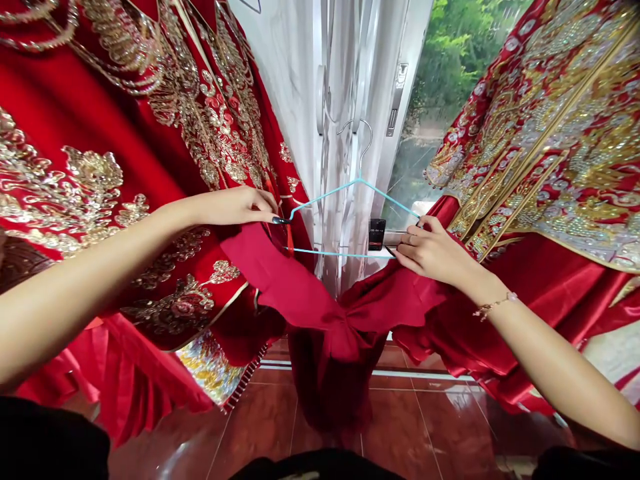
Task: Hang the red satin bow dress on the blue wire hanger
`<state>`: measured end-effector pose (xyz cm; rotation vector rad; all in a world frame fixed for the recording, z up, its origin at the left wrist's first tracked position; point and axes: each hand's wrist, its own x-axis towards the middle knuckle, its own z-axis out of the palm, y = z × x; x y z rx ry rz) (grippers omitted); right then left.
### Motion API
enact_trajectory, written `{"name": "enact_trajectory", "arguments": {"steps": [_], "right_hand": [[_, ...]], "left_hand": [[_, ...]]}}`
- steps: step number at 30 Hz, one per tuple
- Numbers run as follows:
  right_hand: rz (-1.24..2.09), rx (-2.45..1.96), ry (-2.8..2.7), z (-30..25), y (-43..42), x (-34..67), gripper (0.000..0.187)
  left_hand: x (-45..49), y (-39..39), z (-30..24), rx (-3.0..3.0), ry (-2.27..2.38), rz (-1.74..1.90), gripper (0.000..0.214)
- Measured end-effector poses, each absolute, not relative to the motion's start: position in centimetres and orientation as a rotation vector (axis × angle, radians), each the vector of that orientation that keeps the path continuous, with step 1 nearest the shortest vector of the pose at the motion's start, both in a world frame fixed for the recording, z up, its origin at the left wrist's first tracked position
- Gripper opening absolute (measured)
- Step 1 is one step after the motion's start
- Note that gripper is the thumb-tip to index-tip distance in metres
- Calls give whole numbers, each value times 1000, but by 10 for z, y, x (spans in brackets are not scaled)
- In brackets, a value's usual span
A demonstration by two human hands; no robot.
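By the curtain (340, 80), left hand (235, 205) and right hand (433, 253) each pinch a hanger (340, 254) end. The cloth (330, 313) seems soft and slippery; grip its edges.

Both forearms (75, 293) are bare along all of their visible length. The left hand (235, 205) has long nails (277, 219) painted a dark, glossy shade, while the nails on the right hand (433, 252) are too small to judge. The right wrist wears a thin gold-coloured chain bracelet (493, 305) with a few small pale beads, and dark, nearly black clothing (50, 440) shows along the bottom of the view.
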<state>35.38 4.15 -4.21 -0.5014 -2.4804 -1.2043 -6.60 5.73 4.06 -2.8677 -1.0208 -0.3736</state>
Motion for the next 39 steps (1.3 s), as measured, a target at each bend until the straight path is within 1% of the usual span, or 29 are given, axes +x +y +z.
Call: {"name": "enact_trajectory", "arguments": {"steps": [2, 4, 7, 9, 12, 13, 15, 17, 21, 23, 25, 30, 33, 34, 36, 39], "right_hand": [[-1200, -478, -2438, -45, 44, 352, 46], [-1167, -441, -2406, -47, 47, 352, 46], [-1091, -418, -2398, -47, 49, 354, 45], [-1002, -477, -2378, -46, 47, 348, 40], [-717, -497, -2360, -47, 38, 316, 27], [-585, -454, -2384, -49, 34, 299, 26], [-306, -322, -2486, -55, 26, 257, 32], [-106, -304, -2537, -62, 21, 214, 36], [174, -659, -2424, -65, 17, 159, 28], [356, -770, -2352, -61, 18, 152, 29], [475, -779, -2334, -57, 20, 152, 32], [368, -764, -2397, -60, 28, 152, 26], [542, -690, -2362, -65, 33, 153, 34], [565, -669, -2328, -66, 32, 157, 35], [502, -648, -2252, -66, 25, 172, 35], [248, -642, -2155, -58, 6, 222, 37]], "left_hand": [[-73, 49, 34, -2988, -1093, -350, 54], [-79, 37, 25, -3015, -1148, -480, 49], [-85, 21, 9, -2999, -1224, -681, 56], [-88, 17, 1, -3014, -1258, -708, 52], [-88, 19, 1, -3042, -1243, -704, 42], [-87, 22, 4, -3056, -1236, -692, 40], [-83, 25, 14, -3098, -1223, -625, 40], [-79, 27, 25, -3136, -1216, -512, 43], [-73, 25, 45, -3144, -1222, -310, 49], [-72, 25, 54, -3138, -1187, -241, 52], [-68, 29, 64, -3129, -1110, -173, 51], [-35, 46, 93, -3102, -926, -53, 41], [-14, 54, 96, -3080, -854, -68, 39], [-10, 55, 93, -3070, -844, -116, 38], [-8, 51, 80, -3022, -858, -285, 38], [-14, 33, 52, -2842, -918, -584, 41]]}}
